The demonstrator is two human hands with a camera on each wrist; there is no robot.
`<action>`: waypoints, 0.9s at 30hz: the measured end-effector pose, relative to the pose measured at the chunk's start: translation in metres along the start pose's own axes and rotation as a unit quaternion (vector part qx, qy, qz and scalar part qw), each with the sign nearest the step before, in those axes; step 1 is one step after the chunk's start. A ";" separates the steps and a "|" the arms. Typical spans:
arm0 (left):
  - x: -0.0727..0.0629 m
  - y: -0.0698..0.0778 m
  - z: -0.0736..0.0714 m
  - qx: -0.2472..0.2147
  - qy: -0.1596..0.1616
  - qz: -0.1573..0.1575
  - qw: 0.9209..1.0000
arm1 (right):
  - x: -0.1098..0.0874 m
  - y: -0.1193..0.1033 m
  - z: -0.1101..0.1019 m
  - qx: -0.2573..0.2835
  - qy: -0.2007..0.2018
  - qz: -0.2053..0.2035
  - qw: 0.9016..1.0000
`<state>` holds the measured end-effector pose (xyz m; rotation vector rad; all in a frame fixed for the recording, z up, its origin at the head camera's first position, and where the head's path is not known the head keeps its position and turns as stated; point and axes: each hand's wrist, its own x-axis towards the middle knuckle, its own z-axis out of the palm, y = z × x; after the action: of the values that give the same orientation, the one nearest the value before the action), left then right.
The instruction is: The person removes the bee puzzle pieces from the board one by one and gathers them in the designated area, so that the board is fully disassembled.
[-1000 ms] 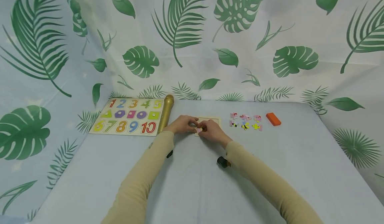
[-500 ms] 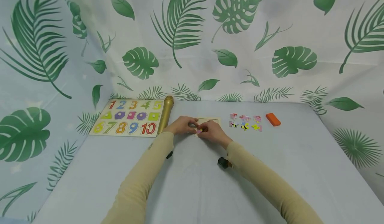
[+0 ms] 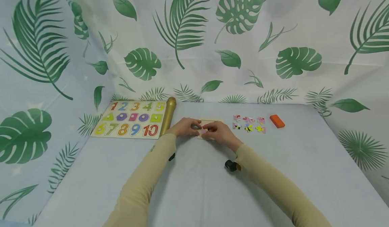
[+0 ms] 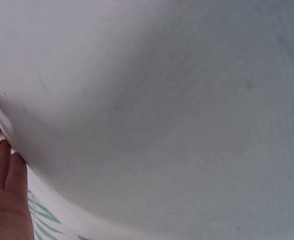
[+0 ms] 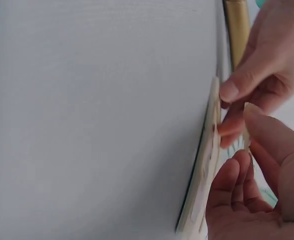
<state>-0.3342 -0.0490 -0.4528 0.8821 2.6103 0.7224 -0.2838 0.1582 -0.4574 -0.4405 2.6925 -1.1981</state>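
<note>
Apparently, right hand (image 3: 222, 132) holds puzzle piece (image 5: 246, 140) edge-on above wooden tray (image 5: 212, 102), thumb and fingers close together, pinching it; slim pinch probably keeps picture side uncovered. Left hand (image 3: 184, 127) at tray's left edge, thumb and fingers loosely parted, touching it, probably to stop sliding on counter (image 3: 194, 186). Inside tray: some pink picture pieces (image 3: 204, 131), partly hidden by hands; count unclear. Six loose pieces (image 3: 248, 128) right of tray, two rows, likely spread for easy picking. Left, number board (image 3: 124, 136) bears numerals (image 3: 135, 129), shapes (image 3: 144, 117).
</note>
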 end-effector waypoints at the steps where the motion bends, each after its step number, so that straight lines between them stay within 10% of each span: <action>1: 0.000 0.000 0.000 0.001 0.001 0.000 1.000 | -0.002 0.001 -0.003 0.005 0.000 0.004 1.000; 16: -0.002 -0.002 0.001 -0.015 -0.001 0.002 1.000 | -0.044 0.052 -0.053 -0.045 0.033 0.118 0.992; 27: -0.002 -0.002 0.001 -0.010 0.001 0.010 1.000 | -0.049 0.062 -0.062 -0.071 0.024 0.109 0.991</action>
<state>-0.3334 -0.0510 -0.4543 0.9022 2.5960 0.7532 -0.2667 0.2567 -0.4614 -0.1291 2.7901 -0.9753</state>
